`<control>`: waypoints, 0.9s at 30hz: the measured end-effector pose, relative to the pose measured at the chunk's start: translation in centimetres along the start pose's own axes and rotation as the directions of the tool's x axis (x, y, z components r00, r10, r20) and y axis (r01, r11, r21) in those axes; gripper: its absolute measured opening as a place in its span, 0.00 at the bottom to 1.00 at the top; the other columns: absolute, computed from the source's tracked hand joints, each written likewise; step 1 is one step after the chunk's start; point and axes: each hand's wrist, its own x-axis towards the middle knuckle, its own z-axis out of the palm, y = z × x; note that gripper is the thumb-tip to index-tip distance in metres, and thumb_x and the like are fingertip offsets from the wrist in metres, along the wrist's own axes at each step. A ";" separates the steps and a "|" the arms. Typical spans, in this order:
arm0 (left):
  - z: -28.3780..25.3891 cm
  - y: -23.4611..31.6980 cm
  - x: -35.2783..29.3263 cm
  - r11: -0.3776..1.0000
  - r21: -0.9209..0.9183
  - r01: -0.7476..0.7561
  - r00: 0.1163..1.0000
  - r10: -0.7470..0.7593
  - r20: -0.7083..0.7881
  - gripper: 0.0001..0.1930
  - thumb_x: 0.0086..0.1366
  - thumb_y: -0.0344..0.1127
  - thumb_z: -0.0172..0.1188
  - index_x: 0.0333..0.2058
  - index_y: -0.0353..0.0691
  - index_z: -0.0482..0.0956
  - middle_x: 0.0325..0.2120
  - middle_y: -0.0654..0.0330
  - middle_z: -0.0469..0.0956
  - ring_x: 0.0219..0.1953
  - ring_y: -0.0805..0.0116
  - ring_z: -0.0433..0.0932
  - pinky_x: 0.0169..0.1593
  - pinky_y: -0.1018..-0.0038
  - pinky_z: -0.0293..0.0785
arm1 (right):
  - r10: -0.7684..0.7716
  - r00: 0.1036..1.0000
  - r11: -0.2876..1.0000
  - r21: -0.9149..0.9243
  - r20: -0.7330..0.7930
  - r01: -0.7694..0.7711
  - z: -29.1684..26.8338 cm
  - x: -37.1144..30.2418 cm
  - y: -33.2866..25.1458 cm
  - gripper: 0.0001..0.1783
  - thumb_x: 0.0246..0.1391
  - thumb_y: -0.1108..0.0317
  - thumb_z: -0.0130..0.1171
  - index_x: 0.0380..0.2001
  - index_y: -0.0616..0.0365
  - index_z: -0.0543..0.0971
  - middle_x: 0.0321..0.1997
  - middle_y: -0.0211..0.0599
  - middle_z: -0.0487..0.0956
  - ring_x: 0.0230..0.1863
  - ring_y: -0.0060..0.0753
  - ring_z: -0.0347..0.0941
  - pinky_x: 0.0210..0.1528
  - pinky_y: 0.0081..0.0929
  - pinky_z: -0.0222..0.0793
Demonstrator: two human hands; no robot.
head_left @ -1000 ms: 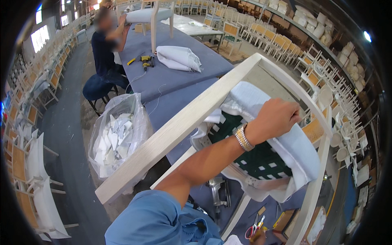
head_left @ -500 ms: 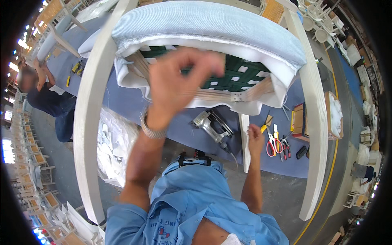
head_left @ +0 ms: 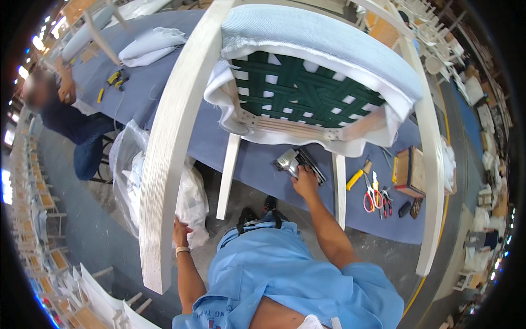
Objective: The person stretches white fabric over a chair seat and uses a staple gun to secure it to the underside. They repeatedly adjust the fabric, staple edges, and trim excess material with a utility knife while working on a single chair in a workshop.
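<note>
An upturned chair with white wooden legs [head_left: 172,142] stands on the blue-covered table. Pale blue fabric [head_left: 323,33] and white padding wrap its seat, and dark green woven webbing [head_left: 296,90] shows on the underside. My right hand [head_left: 305,181] is closed round the handle of a grey staple gun [head_left: 289,162], which lies on the table below the seat frame. Low on the left, my left hand [head_left: 182,234] hangs with fingers apart and nothing visible in it. It is beside a chair leg and in front of a clear plastic bag [head_left: 129,181] of white scraps.
Right of the staple gun lie red-handled scissors [head_left: 373,200], a yellow-handled tool [head_left: 355,180] and pliers [head_left: 387,202]. A cardboard box [head_left: 410,171] stands behind them. Another person [head_left: 71,118] sits at the left, near a yellow-black tool [head_left: 116,80] and folded pale fabric [head_left: 153,45].
My left hand has dropped from before the webbing to the lower left. My right hand has left the chair leg and taken hold of the staple gun. The chair appears farther right.
</note>
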 end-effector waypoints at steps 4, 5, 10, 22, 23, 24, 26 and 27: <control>0.8 -10.8 4.4 0.970 -0.064 0.235 0.971 -0.231 0.060 0.31 0.73 0.56 0.51 0.36 0.26 0.82 0.14 0.54 0.76 0.13 0.64 0.77 0.18 0.73 0.74 | 0.017 0.999 1.000 -0.014 0.043 -0.017 0.2 0.7 -0.5 0.27 0.50 0.59 0.72 0.52 0.57 0.77 0.53 0.47 0.80 0.56 0.51 0.76 0.55 0.48 0.70; 2.1 -11.5 4.4 0.975 0.006 0.222 0.969 -0.222 0.106 0.29 0.74 0.55 0.51 0.37 0.28 0.83 0.15 0.54 0.77 0.14 0.64 0.77 0.18 0.73 0.74 | 0.037 0.997 0.999 0.003 0.065 -0.037 -0.2 0.7 -0.2 0.27 0.51 0.59 0.72 0.52 0.58 0.77 0.53 0.49 0.79 0.56 0.52 0.76 0.55 0.47 0.71; 7.4 -13.9 -2.6 0.957 -0.087 0.278 0.884 -0.219 0.413 0.12 0.71 0.38 0.60 0.47 0.40 0.83 0.26 0.55 0.82 0.25 0.70 0.81 0.27 0.72 0.75 | 0.129 0.981 0.879 0.442 0.147 -0.181 -1.1 -5.1 1.2 0.27 0.51 0.60 0.72 0.52 0.62 0.79 0.43 0.42 0.82 0.44 0.37 0.79 0.49 0.35 0.73; 8.3 -12.6 2.0 0.931 0.284 0.231 0.764 -0.354 0.540 0.14 0.73 0.44 0.56 0.44 0.39 0.80 0.29 0.57 0.85 0.24 0.70 0.82 0.23 0.78 0.71 | 0.588 0.805 0.471 0.843 -0.081 -0.259 -9.9 -15.8 6.5 0.20 0.58 0.66 0.68 0.49 0.68 0.80 0.34 0.25 0.78 0.34 0.19 0.69 0.37 0.24 0.66; 8.5 -11.8 1.9 0.925 0.316 0.209 0.750 -0.359 0.555 0.14 0.73 0.44 0.55 0.45 0.39 0.80 0.30 0.57 0.85 0.25 0.69 0.82 0.23 0.78 0.71 | 0.605 0.788 0.465 0.854 -0.113 -0.234 -10.3 -15.7 7.5 0.19 0.58 0.66 0.67 0.49 0.67 0.80 0.34 0.25 0.78 0.34 0.20 0.69 0.37 0.24 0.67; 8.7 -11.1 1.6 0.919 0.348 0.187 0.736 -0.366 0.570 0.15 0.73 0.44 0.55 0.45 0.39 0.80 0.30 0.56 0.85 0.26 0.68 0.83 0.23 0.77 0.71 | 0.622 0.770 0.459 0.863 -0.144 -0.209 -10.7 -15.7 8.6 0.19 0.58 0.66 0.67 0.48 0.67 0.80 0.33 0.25 0.78 0.34 0.20 0.69 0.37 0.24 0.67; 9.7 -10.2 0.5 0.910 0.405 0.093 0.718 -0.343 0.606 0.15 0.71 0.44 0.55 0.46 0.39 0.81 0.30 0.55 0.85 0.28 0.65 0.84 0.23 0.77 0.71 | 0.631 0.759 0.469 0.858 -0.159 -0.210 -11.3 -15.9 10.8 0.19 0.58 0.64 0.67 0.48 0.66 0.81 0.33 0.27 0.79 0.33 0.21 0.70 0.38 0.25 0.67; 10.5 -11.0 -0.1 0.914 0.391 0.107 0.703 -0.348 0.620 0.15 0.71 0.43 0.55 0.46 0.39 0.81 0.30 0.55 0.85 0.28 0.65 0.84 0.23 0.77 0.71 | 0.627 0.766 0.482 0.843 -0.141 -0.239 -11.5 -16.3 12.0 0.20 0.58 0.62 0.68 0.48 0.66 0.81 0.33 0.29 0.80 0.33 0.22 0.71 0.38 0.26 0.68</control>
